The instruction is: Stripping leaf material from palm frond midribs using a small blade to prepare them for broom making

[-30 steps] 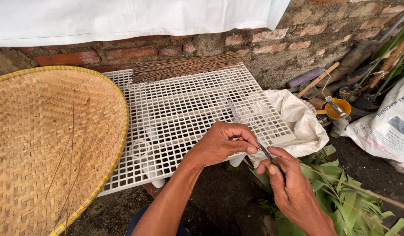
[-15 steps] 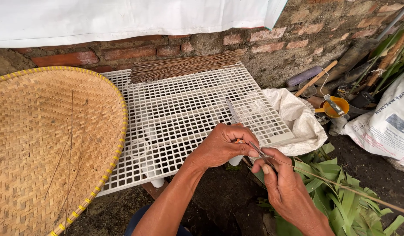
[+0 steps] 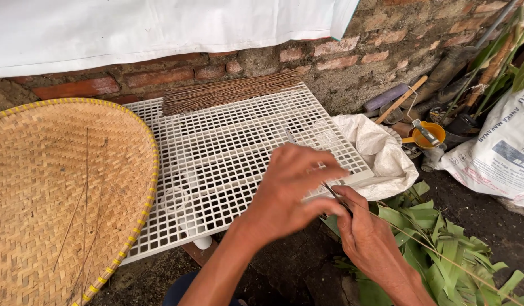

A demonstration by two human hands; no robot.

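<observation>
A: Item held?
B: Thin leaf rib (image 3: 387, 224), pinched between right hand (image 3: 368, 238) fingers; left hand (image 3: 289, 187) fingers curl closed just above, grip contents unclear.
A: Surroundings?
B: White plastic grid (image 3: 228, 141) beyond fingertips.
</observation>
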